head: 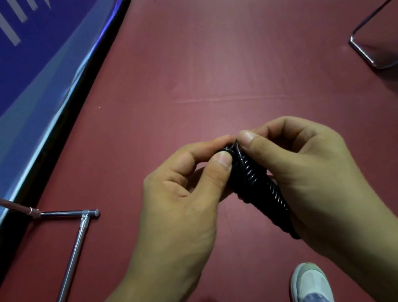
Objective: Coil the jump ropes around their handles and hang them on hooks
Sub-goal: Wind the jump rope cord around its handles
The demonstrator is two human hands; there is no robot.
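Far left: blue banner runs diagonally along the floor edge, its dark lower border meeting the red floor. Just in front of it, lower left, a metal tube frame lies with a jointed corner pointing toward the middle. Centre: left hand with thumb and forefinger curled, pinching the top end of the jump rope. The rope is a black bundle wound in tight, close turns, held tilted between both hands above the floor. The handles are covered by the turns and cannot be made out. The right hand is wrapped round the bundle's length, thumb pressed at the top end beside the left thumb. Below it, one pale shoe. Far right: a chair with a tube base, well apart from the hands. Judgement on progress: coiling of this rope looks nearly complete; no loose length trails down, so the step in hand is probably tucking or securing the last end. Hanging is not yet done. No hooks are in view, and whether other ropes wait cannot be told. Room: open floor ahead and between frame and chair; the frame's corner is the nearest edge, at left.
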